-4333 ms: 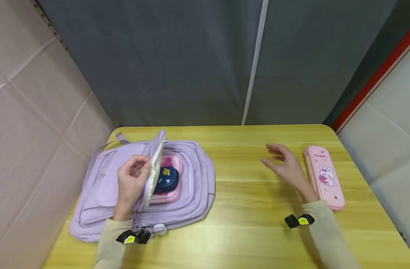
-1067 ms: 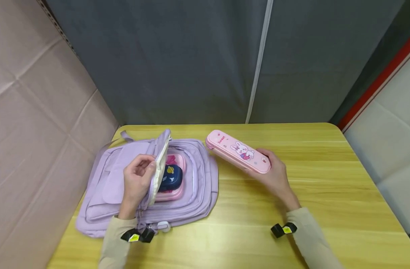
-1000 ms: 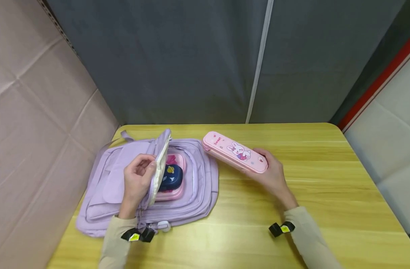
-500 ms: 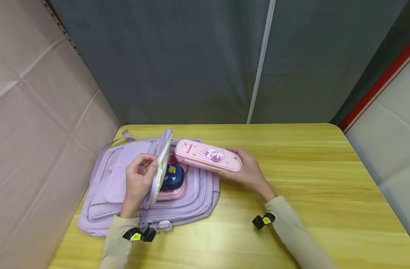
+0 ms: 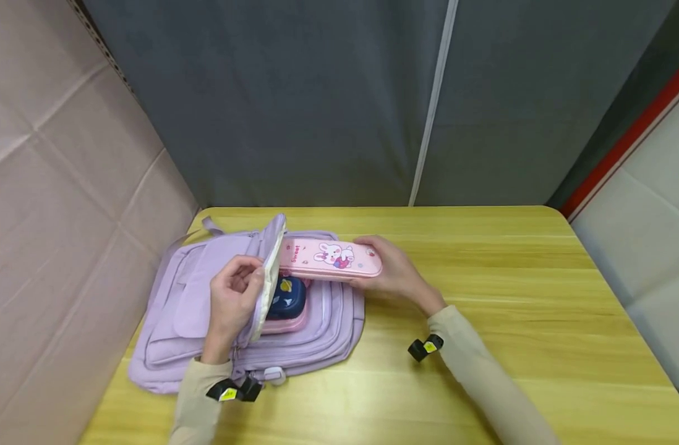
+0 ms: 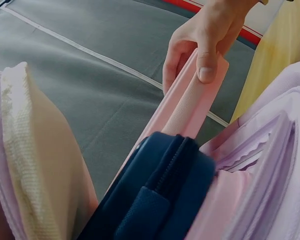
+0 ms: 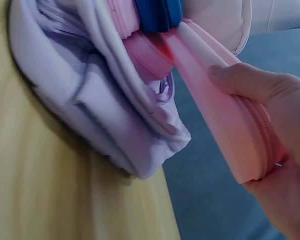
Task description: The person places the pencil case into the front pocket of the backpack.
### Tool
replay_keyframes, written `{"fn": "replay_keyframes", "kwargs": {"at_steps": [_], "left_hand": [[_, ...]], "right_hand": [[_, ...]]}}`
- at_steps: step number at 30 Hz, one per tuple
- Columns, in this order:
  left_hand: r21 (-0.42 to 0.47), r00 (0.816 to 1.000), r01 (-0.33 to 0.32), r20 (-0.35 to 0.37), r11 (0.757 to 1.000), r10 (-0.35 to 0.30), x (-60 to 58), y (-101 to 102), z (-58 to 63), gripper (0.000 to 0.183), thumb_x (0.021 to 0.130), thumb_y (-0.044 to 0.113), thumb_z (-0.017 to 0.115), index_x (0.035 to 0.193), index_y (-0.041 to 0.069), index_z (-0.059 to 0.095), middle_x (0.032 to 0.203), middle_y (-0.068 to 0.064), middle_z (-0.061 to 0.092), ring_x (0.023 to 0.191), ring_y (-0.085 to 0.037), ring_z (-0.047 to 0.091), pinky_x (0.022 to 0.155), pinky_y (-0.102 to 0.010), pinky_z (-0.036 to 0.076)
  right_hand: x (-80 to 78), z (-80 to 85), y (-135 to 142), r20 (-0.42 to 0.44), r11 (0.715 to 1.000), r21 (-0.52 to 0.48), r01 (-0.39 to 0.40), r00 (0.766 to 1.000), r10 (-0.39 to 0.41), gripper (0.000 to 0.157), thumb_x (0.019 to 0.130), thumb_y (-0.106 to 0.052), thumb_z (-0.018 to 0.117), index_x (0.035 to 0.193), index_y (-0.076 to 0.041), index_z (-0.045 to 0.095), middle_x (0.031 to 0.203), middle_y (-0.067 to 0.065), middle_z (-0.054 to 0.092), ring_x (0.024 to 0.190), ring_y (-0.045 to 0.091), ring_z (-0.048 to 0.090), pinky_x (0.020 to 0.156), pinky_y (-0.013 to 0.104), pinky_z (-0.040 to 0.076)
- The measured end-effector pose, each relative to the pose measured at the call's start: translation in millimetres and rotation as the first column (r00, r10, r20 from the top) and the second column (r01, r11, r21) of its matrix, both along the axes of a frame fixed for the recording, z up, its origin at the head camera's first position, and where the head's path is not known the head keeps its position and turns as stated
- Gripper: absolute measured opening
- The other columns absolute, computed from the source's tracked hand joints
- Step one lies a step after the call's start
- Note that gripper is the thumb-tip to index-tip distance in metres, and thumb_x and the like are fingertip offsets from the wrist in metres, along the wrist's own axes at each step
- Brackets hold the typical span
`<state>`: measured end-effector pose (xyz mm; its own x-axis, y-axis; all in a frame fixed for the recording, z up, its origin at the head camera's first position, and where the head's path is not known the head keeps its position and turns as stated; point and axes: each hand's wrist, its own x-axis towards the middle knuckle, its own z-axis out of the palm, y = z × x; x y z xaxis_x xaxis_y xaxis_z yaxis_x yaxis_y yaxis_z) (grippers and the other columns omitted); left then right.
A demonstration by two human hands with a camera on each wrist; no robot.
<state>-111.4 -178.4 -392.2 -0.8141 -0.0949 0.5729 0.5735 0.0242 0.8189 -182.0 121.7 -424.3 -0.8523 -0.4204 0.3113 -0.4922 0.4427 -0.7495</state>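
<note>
A lilac backpack (image 5: 200,303) lies flat on the table's left side, its front pocket flap (image 5: 266,281) lifted. My left hand (image 5: 232,303) pinches the flap's edge and holds it up. Inside the pocket sit a small navy zip case (image 5: 288,298) with a planet print and, under it, a pink case (image 5: 286,326). My right hand (image 5: 392,272) grips the right end of a long pink pencil case (image 5: 334,256) with a rabbit print. The pencil case's left end is behind the flap, above the pocket opening. In the right wrist view the thumb (image 7: 240,82) presses its side.
The wooden table (image 5: 512,309) extends to the right of the backpack. A grey curtain (image 5: 295,111) hangs behind it, with a pale wall (image 5: 55,204) at the left. A white tag (image 5: 274,374) hangs at the backpack's near side.
My right hand has picked up the pencil case from the table's right side and carried it left, its far end now behind the flap. My left hand still holds the flap up.
</note>
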Motion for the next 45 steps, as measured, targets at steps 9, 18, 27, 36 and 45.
{"fn": "replay_keyframes", "kwargs": {"at_steps": [9,18,27,36,45], "left_hand": [[-0.073,1.000,0.013,0.012,0.997,-0.012,-1.7,2.8,2.3,0.009,0.088,-0.019,0.056,0.096,-0.020,0.059,0.094,0.000,0.069,0.078,-0.005,0.064,0.070,-0.014,0.056],[-0.062,0.998,0.030,0.050,0.998,-0.027,-0.5,4.0,1.1,0.009,0.088,-0.019,0.056,0.097,-0.019,0.059,0.094,0.000,0.069,0.076,-0.005,0.064,0.069,-0.014,0.056],[-0.082,0.996,0.025,0.091,0.996,-0.018,-1.2,4.4,0.1,0.008,0.090,-0.016,0.058,0.097,-0.018,0.059,0.095,0.001,0.069,0.078,-0.005,0.065,0.071,-0.014,0.057],[-0.052,0.997,-0.030,0.063,0.998,0.033,3.3,-2.0,0.7,0.009,0.090,-0.018,0.056,0.097,-0.022,0.058,0.094,0.003,0.069,0.084,-0.003,0.065,0.077,-0.013,0.057],[-0.077,0.995,-0.053,0.082,0.996,0.059,0.6,-6.0,4.1,0.010,0.089,-0.017,0.058,0.098,-0.022,0.059,0.093,0.003,0.069,0.084,-0.004,0.066,0.078,-0.014,0.058]], "right_hand": [[-9.9,9.1,-18.6,0.007,0.995,0.047,-0.092,0.996,0.092,0.075,0.072,-0.032,0.092,0.135,-0.007,0.059,0.126,0.008,0.066,0.109,0.020,0.062,0.099,0.039,0.054],[-16.9,9.7,-35.6,0.033,0.992,0.055,-0.116,0.993,0.114,0.073,0.072,-0.029,0.091,0.134,-0.007,0.060,0.130,0.009,0.066,0.116,0.023,0.061,0.106,0.042,0.051],[-21.3,4.6,-60.0,0.045,0.990,0.029,-0.140,0.989,0.139,0.076,0.070,-0.026,0.093,0.135,-0.006,0.059,0.129,0.010,0.065,0.116,0.023,0.061,0.105,0.040,0.051],[-7.4,-7.7,-45.2,0.121,0.993,-0.066,-0.102,0.987,0.109,0.089,0.073,-0.029,0.092,0.146,-0.005,0.047,0.144,0.012,0.055,0.134,0.028,0.052,0.118,0.047,0.041],[-6.5,-10.8,-26.3,0.203,0.957,-0.278,-0.079,0.969,0.139,0.051,0.084,-0.008,0.082,0.128,0.002,0.061,0.128,0.017,0.064,0.116,0.032,0.065,0.106,0.042,0.053]]}}
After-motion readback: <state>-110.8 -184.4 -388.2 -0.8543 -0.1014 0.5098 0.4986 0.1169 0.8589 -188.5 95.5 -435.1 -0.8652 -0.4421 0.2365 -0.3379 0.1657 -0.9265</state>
